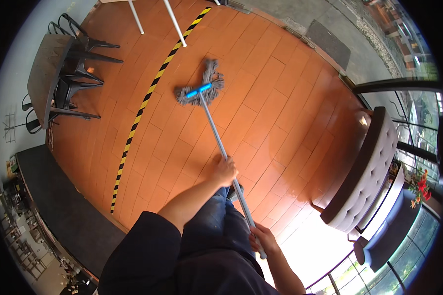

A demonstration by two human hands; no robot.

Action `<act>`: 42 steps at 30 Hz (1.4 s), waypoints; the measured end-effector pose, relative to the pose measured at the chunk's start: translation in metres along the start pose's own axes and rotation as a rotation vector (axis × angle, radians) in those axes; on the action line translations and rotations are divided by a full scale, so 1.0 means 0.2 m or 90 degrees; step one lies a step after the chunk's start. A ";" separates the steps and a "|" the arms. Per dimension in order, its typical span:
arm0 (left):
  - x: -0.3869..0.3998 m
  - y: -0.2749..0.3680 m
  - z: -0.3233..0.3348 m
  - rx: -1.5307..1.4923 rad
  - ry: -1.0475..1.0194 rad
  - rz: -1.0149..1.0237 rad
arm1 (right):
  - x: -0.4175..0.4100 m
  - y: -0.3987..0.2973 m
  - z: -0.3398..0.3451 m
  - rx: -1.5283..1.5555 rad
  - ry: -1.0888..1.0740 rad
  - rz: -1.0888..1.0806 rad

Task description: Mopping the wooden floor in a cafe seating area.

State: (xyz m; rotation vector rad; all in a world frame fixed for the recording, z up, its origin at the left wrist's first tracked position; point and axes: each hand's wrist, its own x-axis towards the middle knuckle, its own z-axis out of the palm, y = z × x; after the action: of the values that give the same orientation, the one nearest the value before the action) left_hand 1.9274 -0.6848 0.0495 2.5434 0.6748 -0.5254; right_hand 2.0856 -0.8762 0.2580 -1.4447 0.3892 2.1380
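Note:
A string mop with grey strands [211, 75] and a blue plastic clamp [198, 90] lies spread on the orange tiled floor [265, 92]. Its grey metal handle [215, 129] slants from the mop head down towards my body. My left hand [227, 172] is closed round the middle of the handle, above my jeans. Near the handle's end cap, my right hand [263, 239] grips it beside my right hip. Yellow and black striped tape [144, 105] runs along the floor left of the mop.
A wooden table [46, 77] with black metal chairs [72, 88] stands at left, above a dark counter [68, 202]. White legs [176, 25] stand by the tape. A tufted sofa [365, 177] is at right, near glass panels. A doorway threshold [299, 35] borders the floor at the top.

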 end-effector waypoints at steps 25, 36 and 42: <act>-0.40 -0.36 0.14 -0.135 0.240 -0.251 | 0.44 0.03 0.43 -0.172 -0.047 -0.166; -0.30 -0.31 0.13 -0.128 0.229 -0.139 | 0.29 0.02 0.42 -0.055 0.033 -0.094; -0.21 -0.55 0.09 -0.074 0.260 -0.166 | 0.34 -0.18 0.61 -0.095 0.039 -0.107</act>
State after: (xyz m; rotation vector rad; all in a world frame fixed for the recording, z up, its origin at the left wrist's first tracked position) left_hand 1.8296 -0.6245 0.0195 2.4849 1.1551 -0.0373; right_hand 1.9925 -0.7659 0.2450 -1.5695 0.1269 2.0267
